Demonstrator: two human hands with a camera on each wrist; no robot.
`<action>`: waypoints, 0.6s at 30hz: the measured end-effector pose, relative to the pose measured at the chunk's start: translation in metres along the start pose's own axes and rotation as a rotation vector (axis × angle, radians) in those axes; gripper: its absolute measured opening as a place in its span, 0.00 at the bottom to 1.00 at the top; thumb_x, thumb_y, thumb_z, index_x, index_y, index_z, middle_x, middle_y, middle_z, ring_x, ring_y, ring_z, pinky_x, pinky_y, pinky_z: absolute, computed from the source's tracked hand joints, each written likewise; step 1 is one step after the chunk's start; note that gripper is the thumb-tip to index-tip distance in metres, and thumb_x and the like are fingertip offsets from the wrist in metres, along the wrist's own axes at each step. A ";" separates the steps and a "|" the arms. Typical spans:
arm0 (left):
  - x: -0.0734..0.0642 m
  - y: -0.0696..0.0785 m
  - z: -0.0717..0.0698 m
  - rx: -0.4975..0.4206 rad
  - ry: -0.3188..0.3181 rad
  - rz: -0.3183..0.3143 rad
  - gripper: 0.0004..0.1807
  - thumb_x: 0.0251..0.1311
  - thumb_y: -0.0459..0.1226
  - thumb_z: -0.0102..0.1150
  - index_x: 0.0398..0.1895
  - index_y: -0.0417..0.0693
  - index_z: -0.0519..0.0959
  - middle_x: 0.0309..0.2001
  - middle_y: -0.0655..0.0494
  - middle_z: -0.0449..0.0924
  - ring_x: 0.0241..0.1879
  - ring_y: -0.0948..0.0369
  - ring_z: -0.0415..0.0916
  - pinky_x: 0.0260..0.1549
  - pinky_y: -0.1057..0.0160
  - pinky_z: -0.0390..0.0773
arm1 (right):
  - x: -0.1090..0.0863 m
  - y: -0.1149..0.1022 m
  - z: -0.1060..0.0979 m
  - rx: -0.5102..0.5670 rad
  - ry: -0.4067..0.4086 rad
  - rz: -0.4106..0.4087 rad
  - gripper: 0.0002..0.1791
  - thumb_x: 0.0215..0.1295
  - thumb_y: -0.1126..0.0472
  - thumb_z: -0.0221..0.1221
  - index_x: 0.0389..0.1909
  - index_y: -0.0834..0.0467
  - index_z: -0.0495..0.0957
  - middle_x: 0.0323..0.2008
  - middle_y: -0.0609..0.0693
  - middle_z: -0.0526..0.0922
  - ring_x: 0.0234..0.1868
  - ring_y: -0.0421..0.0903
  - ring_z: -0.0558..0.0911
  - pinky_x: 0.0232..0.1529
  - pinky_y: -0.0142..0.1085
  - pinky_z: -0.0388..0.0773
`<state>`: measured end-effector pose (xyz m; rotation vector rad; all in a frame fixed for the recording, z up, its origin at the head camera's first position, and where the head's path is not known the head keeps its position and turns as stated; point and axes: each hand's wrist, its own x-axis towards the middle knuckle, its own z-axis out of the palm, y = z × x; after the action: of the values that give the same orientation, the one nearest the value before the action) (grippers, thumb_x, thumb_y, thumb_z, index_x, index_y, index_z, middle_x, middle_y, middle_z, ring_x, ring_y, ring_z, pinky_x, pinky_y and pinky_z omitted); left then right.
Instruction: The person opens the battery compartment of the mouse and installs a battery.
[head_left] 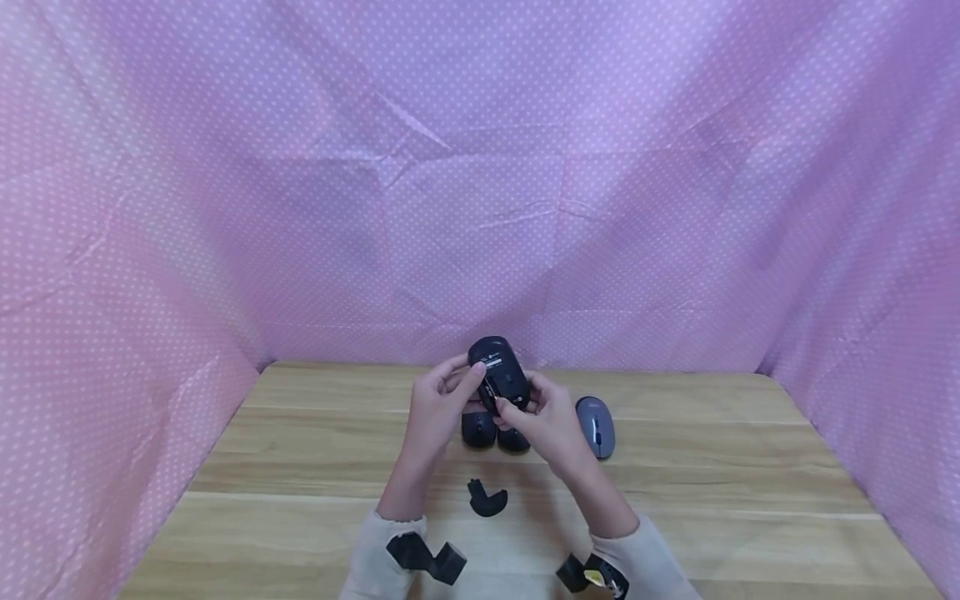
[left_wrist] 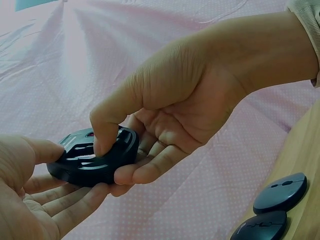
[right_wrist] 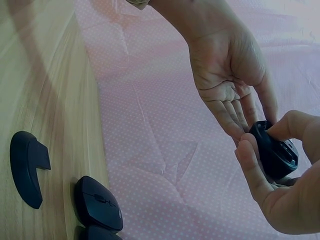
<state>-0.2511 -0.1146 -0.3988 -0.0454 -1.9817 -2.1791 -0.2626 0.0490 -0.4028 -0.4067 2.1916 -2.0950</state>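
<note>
A black computer mouse is held up over the table, its underside with a label facing up. My left hand grips it by the left side, thumb on the edge and fingers beneath. From the other end my right hand holds it too, with the thumb pressed into an open recess in the underside. Something shiny glints in that recess beside the thumb. On the table nearer me lies a curved black cover with a short tab.
Two dark mice, one on the left and one on the right, lie side by side below my hands. A grey mouse lies right of my right hand. Pink dotted cloth hangs behind the wooden table and along both sides.
</note>
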 end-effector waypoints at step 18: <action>0.001 0.004 -0.008 0.042 0.017 -0.036 0.19 0.69 0.37 0.63 0.60 0.37 0.80 0.49 0.35 0.86 0.36 0.59 0.88 0.38 0.58 0.90 | 0.003 0.007 -0.004 -0.048 -0.147 0.037 0.24 0.68 0.65 0.64 0.63 0.66 0.73 0.47 0.66 0.86 0.35 0.46 0.87 0.40 0.35 0.89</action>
<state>-0.2506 -0.1227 -0.3956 0.0152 -2.0335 -2.1510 -0.2670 0.0525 -0.4088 -0.5020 2.1528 -1.9305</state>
